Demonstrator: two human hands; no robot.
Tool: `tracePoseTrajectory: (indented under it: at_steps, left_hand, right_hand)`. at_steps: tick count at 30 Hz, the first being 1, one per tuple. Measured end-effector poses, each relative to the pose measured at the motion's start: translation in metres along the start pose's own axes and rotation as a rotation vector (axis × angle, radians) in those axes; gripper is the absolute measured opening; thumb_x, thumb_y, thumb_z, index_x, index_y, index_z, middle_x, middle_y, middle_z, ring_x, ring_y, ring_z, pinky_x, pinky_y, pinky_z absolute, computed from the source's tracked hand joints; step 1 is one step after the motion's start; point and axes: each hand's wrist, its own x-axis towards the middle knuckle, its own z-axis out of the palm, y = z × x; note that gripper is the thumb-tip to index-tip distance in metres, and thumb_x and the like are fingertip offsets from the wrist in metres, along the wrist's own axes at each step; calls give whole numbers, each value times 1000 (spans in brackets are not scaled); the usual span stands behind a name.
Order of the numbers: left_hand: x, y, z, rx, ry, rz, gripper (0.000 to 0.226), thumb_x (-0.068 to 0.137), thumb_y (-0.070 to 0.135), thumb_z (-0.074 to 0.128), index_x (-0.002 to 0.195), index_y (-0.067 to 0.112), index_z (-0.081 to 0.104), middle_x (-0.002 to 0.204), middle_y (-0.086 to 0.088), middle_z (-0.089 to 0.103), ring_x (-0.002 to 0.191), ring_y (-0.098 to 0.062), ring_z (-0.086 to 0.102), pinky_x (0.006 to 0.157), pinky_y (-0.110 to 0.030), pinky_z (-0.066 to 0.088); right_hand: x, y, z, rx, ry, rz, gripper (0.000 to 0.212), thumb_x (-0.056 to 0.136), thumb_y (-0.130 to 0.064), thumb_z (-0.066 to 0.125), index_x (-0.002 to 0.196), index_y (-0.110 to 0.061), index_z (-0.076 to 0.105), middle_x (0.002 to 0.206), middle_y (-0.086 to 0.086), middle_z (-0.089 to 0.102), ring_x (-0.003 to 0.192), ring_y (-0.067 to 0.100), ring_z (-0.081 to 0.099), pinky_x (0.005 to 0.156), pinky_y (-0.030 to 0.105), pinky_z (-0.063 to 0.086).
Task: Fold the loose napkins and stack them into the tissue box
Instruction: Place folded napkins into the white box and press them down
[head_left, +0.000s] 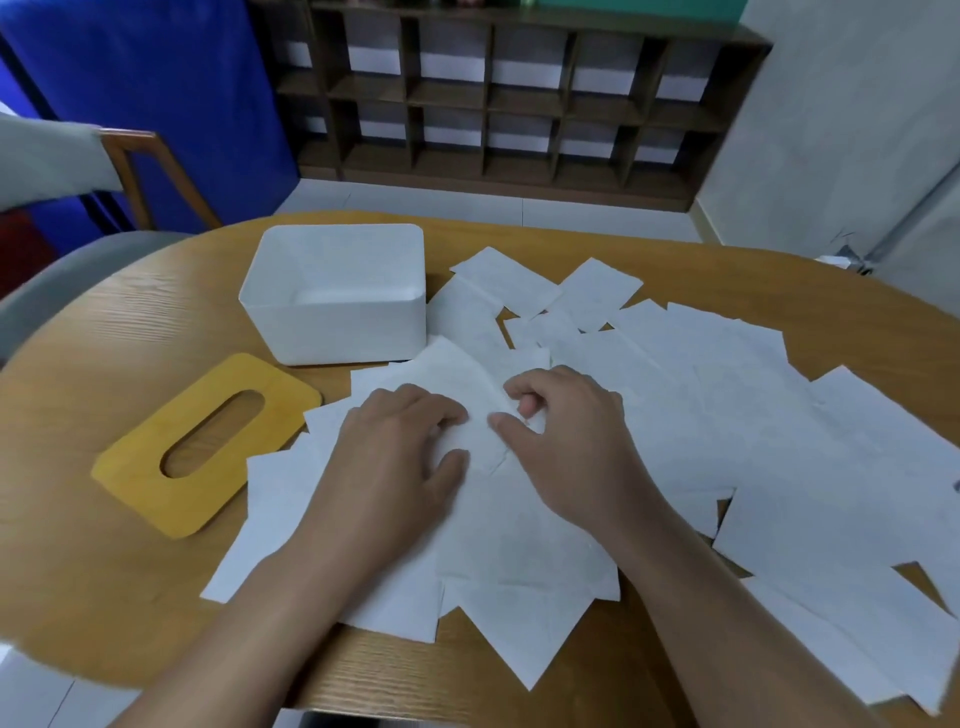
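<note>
Several loose white napkins (701, 395) lie spread over the middle and right of the wooden table. The white tissue box (337, 327) stands open and without its lid at the back left, nothing visible inside. Both hands meet on one napkin (467, 379) in the middle of the pile. My left hand (400, 447) lies on it with fingers curled at its fold. My right hand (566, 431) pinches the napkin's raised crease between thumb and fingers.
The box's yellow wooden lid (202, 441) with an oval slot lies flat on the table (130, 332) at the left. A grey chair (67, 275) stands beyond the table's left edge. A dark cubby shelf (519, 98) lines the far wall.
</note>
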Motion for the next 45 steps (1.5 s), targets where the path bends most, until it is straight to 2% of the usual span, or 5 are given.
tracePoseTrajectory:
  at_steps: [6, 16, 21, 27, 45]
  left_hand:
    - [-1, -1, -1, -41, 4, -22, 33, 91, 33, 82, 123, 35, 73, 111, 20, 67, 104, -14, 57, 97, -48, 51]
    - [6, 19, -25, -455, 93, -130, 64, 108, 43, 66, 164, 45, 35, 161, 24, 45, 145, 2, 48, 113, -29, 46]
    - [6, 38, -34, -837, -101, -186, 53, 98, 37, 78, 148, 37, 62, 116, 5, 81, 109, -13, 75, 103, -37, 56]
    - [-11, 38, -26, -612, -134, -131, 15, 96, 30, 85, 111, 36, 82, 94, 8, 82, 55, -6, 51, 59, -15, 43]
    - [-14, 4, -11, -84, 31, -53, 13, 100, 26, 75, 112, 32, 78, 99, 16, 67, 94, -8, 59, 77, -24, 45]
  right_hand:
    - [4, -2, 8, -9, 86, -4, 10, 104, -23, 72, 96, -29, 73, 93, -13, 68, 91, 9, 64, 98, 45, 49]
    - [-38, -7, -67, 561, 28, -73, 18, 110, -12, 62, 105, -22, 77, 86, -10, 77, 79, 7, 72, 64, 17, 50]
    - [-47, 10, -84, 640, -63, 19, 22, 111, -18, 63, 111, -27, 83, 82, -16, 77, 75, 0, 67, 64, 11, 46]
    - [-55, 27, -82, 466, -196, 103, 13, 105, -27, 71, 104, -33, 83, 80, -13, 78, 74, 8, 73, 59, 17, 51]
    - [-59, 44, -49, -8, -14, -78, 15, 88, -37, 90, 98, -34, 79, 87, -20, 67, 85, 1, 63, 75, 27, 53]
